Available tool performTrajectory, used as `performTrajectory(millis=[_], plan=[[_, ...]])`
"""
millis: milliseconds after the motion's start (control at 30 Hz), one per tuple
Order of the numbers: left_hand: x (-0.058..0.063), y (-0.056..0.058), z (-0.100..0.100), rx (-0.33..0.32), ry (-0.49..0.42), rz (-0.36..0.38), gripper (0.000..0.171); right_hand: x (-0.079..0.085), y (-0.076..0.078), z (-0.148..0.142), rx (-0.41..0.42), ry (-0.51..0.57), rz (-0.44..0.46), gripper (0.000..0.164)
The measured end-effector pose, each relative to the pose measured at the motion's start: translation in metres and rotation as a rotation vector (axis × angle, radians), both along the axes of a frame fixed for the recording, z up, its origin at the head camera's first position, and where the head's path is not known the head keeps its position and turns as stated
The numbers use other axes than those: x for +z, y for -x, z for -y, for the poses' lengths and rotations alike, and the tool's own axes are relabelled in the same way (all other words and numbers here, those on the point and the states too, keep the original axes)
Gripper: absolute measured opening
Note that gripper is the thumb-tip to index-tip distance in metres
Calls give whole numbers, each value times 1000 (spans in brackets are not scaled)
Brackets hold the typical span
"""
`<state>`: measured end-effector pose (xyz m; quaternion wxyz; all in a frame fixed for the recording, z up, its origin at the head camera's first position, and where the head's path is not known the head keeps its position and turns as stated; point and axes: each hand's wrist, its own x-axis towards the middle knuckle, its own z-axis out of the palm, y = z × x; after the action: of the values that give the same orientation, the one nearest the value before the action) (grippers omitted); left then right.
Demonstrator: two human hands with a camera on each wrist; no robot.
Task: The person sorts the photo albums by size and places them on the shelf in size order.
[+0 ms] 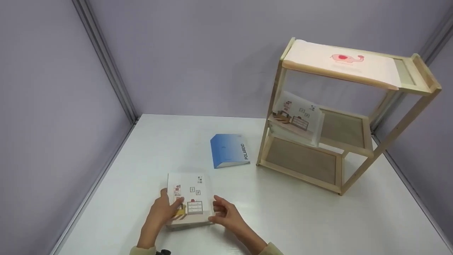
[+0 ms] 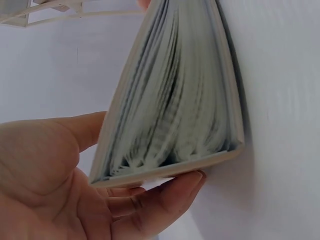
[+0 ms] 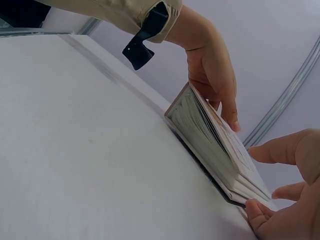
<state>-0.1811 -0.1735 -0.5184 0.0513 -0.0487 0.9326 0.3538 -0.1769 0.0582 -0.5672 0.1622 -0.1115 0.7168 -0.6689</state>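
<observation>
"Head view: what is the left hand doing?"

"It's grasping the white illustrated hardcover album by its left side, with the thumb lying over the printed cover and the fingers bending round the spine."

"And where is that album sitting?"

"It's sitting at the white tabletop, nearer the person than the blue POLAROID book. The left wrist view is showing its page edges fanning out between the covers."

"Is the right hand clasping it too?"

"I can't tell. Its curved fingers are meeting the album's right edge and its thumb is overlapping the near right corner, but the pictures aren't settling whether they're pinching it."

"What's standing off to the right?"

"A wooden rack is standing there, well apart from both hands. A pale cloth with a pink elephant is covering most of its top, and a similarly printed album is sitting at the middle shelf, overlapping the front rail."

"And on the left arm?"

"A beige sleeve and a black strap are showing in the right wrist view."
</observation>
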Motion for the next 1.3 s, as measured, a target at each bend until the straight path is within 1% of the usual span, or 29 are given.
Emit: performTrajectory(millis=[167,300,400,500,633,700,800,933,1067,1300], plan=[[-5,1,0,-8,-25,14,80,0,0,1,-46,-22,-17,80],[-6,0,-1,-26,-47,25,82,0,0,0,-65,-15,-19,81],[-6,-1,-2,-40,-70,20,84,1,0,-1,-67,1,-12,80],[-7,-1,-4,-47,-99,-1,85,7,-2,-2,-64,30,-2,79],[-9,-1,-5,-51,-103,-18,86,16,-5,-3,-67,65,6,78],[-9,-1,-5,-50,-100,-12,87,14,-4,-3,-69,72,4,76],[-8,-2,-6,-50,-108,5,87,5,-1,-3,-70,75,2,75],[-7,-5,-9,-76,-144,3,88,-5,1,-4,-70,61,7,80],[-8,-5,-10,-102,-169,-8,92,-6,1,-6,-53,40,-6,84],[-9,-3,-11,-153,-223,-21,101,-4,0,-7,-11,46,-34,85]])
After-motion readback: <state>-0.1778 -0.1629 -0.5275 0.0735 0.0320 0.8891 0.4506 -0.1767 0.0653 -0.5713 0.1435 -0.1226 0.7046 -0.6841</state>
